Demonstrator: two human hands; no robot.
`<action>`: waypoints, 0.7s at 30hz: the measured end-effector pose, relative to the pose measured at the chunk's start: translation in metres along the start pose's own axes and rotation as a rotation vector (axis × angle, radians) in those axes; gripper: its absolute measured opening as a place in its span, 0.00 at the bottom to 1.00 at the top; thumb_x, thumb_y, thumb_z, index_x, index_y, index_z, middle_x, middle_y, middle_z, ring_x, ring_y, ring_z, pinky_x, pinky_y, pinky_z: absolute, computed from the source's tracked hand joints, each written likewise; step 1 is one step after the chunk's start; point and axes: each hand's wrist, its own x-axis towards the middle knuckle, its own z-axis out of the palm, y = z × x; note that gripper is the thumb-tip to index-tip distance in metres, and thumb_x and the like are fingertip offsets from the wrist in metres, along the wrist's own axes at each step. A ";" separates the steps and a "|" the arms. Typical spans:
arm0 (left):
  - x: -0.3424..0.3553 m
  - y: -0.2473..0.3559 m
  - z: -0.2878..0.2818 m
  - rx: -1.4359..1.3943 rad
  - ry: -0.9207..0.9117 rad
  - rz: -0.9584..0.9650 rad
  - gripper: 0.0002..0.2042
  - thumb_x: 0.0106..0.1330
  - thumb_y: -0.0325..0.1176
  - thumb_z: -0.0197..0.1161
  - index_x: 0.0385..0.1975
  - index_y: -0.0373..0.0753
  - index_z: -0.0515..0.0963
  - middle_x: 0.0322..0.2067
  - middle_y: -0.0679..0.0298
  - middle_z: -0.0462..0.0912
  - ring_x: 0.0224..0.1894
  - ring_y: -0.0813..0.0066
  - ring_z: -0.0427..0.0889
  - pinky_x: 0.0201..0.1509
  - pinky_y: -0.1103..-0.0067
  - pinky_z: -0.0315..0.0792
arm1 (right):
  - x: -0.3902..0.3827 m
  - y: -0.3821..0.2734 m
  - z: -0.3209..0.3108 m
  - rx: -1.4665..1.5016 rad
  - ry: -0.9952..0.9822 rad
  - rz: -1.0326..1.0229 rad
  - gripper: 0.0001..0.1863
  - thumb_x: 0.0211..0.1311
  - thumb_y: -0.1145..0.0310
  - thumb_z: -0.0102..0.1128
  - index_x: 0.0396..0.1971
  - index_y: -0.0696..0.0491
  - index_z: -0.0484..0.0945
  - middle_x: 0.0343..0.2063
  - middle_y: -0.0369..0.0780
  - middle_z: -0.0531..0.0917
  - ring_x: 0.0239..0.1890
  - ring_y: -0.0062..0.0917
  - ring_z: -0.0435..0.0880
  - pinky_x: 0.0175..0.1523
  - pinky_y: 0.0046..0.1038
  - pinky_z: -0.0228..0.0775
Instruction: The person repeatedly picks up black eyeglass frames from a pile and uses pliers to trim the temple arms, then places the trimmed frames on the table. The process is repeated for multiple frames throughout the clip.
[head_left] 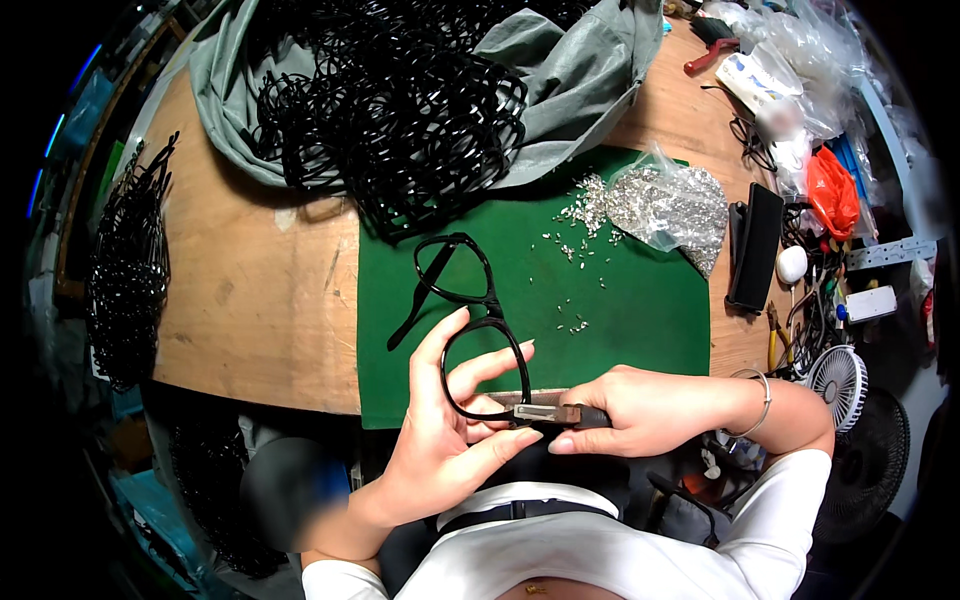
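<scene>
Counter [260, 300], wooden, with room left of a green mat [620, 340], bounded above by heaped black frames [400, 130] and right by a bag of metal bits [670, 205]. Left fingers [432, 345], partly spread, grasping the eyeglass frame [492, 306] by its nearer rim; right fingers [600, 395] clenched round dark-handled pliers [548, 413], tips at that rim's outer end. Eyeglass frame: glossy black, rounded, raised at the mat's front edge, one temple extending leftward from its far end.

Pliers [548, 412] partly hidden by right hand [622, 410], black frame heap [390, 120] cut off above
</scene>
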 end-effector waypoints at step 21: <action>-0.028 -0.044 0.000 -0.204 -0.003 -0.094 0.39 0.45 0.17 0.58 0.55 0.45 0.41 0.44 0.49 0.66 0.43 0.66 0.72 0.50 0.72 0.68 | 0.054 0.077 -0.006 -0.604 1.006 -0.004 0.09 0.41 0.75 0.56 0.25 0.57 0.68 0.23 0.42 0.72 0.29 0.35 0.73 0.34 0.33 0.64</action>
